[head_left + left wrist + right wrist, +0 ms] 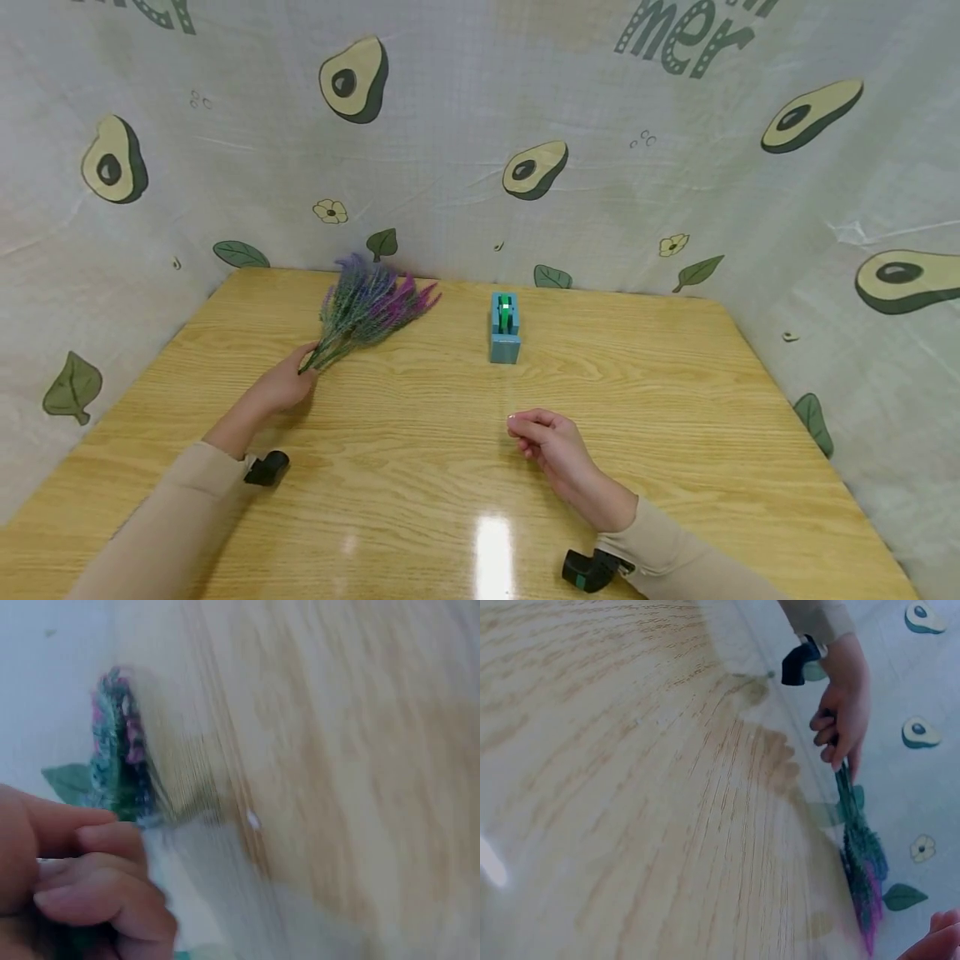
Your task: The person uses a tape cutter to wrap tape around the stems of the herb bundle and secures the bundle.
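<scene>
My left hand [283,385] grips the stem ends of a bunch of artificial lavender [367,304] at the left of the table. Its purple and magenta flower heads point away toward the back; in the left wrist view the lavender [116,742] appears end-on beyond the curled fingers. My right hand [555,446] is in front of a blue tape dispenser [505,329] with a green roll. Thumb and forefinger pinch a small pale, shiny bit, seemingly the end of clear tape. Only a few right fingers [937,941] show in the right wrist view's corner.
The wooden table [420,492] has a glossy top with a bright reflection near its front. A pale cloth [442,150] printed with avocados and leaves hangs behind and along both sides. Each wrist carries a black camera [588,571].
</scene>
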A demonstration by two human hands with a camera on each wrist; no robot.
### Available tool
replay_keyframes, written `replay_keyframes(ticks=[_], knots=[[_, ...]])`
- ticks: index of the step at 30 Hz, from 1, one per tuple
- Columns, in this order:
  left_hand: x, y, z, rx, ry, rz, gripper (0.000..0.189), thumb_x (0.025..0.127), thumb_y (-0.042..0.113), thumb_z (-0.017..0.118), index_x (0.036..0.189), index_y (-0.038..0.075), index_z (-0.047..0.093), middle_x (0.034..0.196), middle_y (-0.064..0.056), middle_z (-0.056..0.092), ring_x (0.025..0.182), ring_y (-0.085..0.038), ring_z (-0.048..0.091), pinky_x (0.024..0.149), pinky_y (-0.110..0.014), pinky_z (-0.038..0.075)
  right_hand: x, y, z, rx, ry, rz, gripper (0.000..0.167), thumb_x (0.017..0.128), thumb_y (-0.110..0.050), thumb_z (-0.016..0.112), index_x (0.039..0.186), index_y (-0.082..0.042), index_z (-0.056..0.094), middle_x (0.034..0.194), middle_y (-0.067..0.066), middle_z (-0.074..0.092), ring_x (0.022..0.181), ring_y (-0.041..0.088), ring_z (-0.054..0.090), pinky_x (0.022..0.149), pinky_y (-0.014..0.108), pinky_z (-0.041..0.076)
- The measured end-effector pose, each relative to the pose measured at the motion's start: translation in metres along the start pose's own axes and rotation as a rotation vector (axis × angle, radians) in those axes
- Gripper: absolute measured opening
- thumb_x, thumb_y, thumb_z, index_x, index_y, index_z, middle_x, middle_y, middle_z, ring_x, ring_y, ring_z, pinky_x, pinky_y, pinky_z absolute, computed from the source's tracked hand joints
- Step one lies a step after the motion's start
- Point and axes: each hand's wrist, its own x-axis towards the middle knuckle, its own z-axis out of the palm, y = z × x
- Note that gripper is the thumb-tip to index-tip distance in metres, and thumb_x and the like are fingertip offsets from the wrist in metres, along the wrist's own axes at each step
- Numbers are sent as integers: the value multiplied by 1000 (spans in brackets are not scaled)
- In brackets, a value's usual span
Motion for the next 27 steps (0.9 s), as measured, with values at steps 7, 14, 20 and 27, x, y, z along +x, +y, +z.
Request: replay_keyframes(ticks=[7,14,20,27], knots=[[-13,-4,-7,0,130,13,59,102,34,35,145,-4,23,142,-36,22,120,-55,31,88,-64,35,1,0,-1,0,-9,2,9,88,-2,61,82,-6,67,76,3,64,60,10,51,53,17,42],[-19,-4,-5,135,177,76,58,103,33,31,138,-12,30,129,-39,39,113,-54,41,84,-63,38,1,-2,-1,6,-12,0,7,87,-3,63,83,-5,67,76,3,64,60,10,51,53,17,42],[-19,-4,-2,109,187,158,45,104,25,30,124,-13,44,96,-29,55,84,-39,53,70,-47,43,-1,-8,-1,18,-13,-16,7,87,-5,64,81,-6,67,76,3,64,59,9,51,53,16,42],[-20,-1,-1,91,103,187,50,103,35,30,119,-11,45,72,-17,45,65,-30,45,63,-40,39,-2,-20,-2,60,-8,-18,10,88,-3,62,80,-8,66,76,2,64,60,9,51,53,16,42]])
